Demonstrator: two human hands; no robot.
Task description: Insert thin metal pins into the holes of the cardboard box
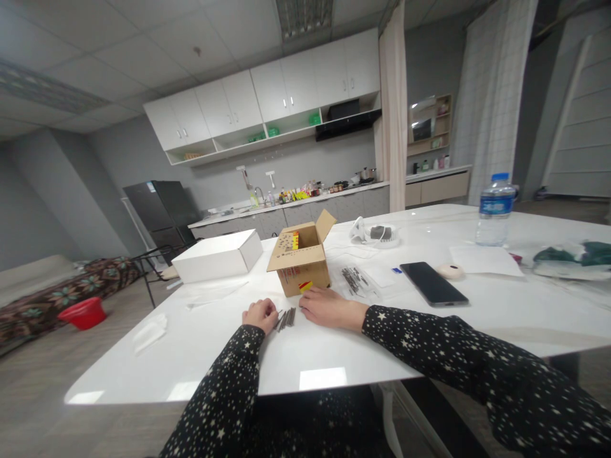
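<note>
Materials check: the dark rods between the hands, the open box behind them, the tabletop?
Rods: probably metal, dull dark grey, thin and straight; too small to be sure. Open box: brown corrugated cardboard, matte, flaps folded up. Tabletop: white, glossy, mirrors the ceiling lights; could be lacquer, glass or stone.

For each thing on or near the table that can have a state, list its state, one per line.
Cardboard box: upright, top flaps open.
White box: lid closed.
Water bottle: upright, capped.
Phone: lying flat, screen dark.
Nails: loose bundle lying on the table between the hands.
Left hand: curled, touching the nails.
Right hand: resting palm down beside the nails.
Cabinets: doors shut.
</note>
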